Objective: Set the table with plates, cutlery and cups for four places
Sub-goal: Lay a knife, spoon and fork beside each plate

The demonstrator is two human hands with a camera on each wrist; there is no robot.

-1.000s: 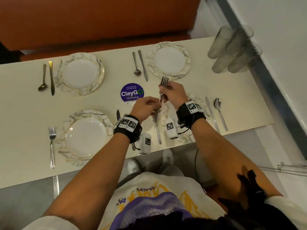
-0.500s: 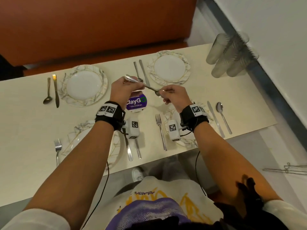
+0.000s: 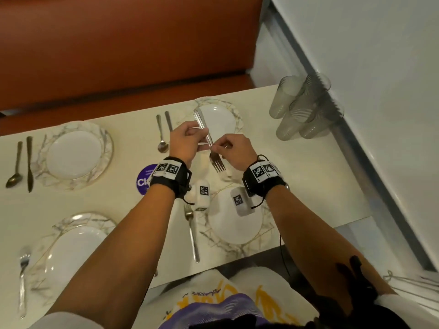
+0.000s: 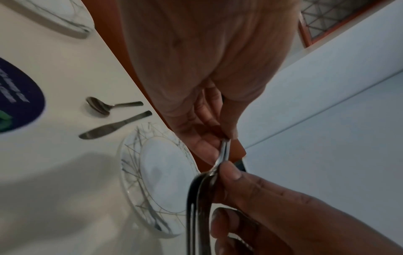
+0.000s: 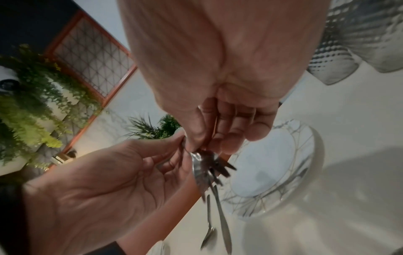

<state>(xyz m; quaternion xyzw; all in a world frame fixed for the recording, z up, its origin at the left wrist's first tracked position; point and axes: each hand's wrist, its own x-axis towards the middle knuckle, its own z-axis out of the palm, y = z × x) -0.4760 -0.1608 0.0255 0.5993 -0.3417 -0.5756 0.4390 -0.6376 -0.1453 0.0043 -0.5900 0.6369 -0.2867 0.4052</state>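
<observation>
Both hands hold what looks like two forks (image 3: 209, 138) pressed together, in the air in front of the far right plate (image 3: 235, 119). The handles point away and the tines (image 3: 217, 165) point toward me. My left hand (image 3: 198, 138) pinches the handles (image 4: 224, 151). My right hand (image 3: 219, 147) pinches the necks just above the tines (image 5: 205, 169). Plates also lie at the far left (image 3: 104, 148), near left (image 3: 59, 229) and near right (image 3: 259, 233). A fork (image 3: 191, 231) lies left of the near right plate, and another fork (image 3: 22, 269) left of the near left plate.
Several translucent cups (image 3: 301, 108) are clustered at the table's far right, against the wall. A spoon (image 3: 162, 136) and knife (image 3: 168, 121) lie left of the far right plate; another spoon (image 3: 15, 167) and knife (image 3: 29, 162) lie left of the far left plate. A purple sticker (image 3: 143, 179) marks the middle.
The hands have carried the forks away from me, from over the sticker toward the far right plate. The forks have turned from lying crosswise to handles pointing away.
</observation>
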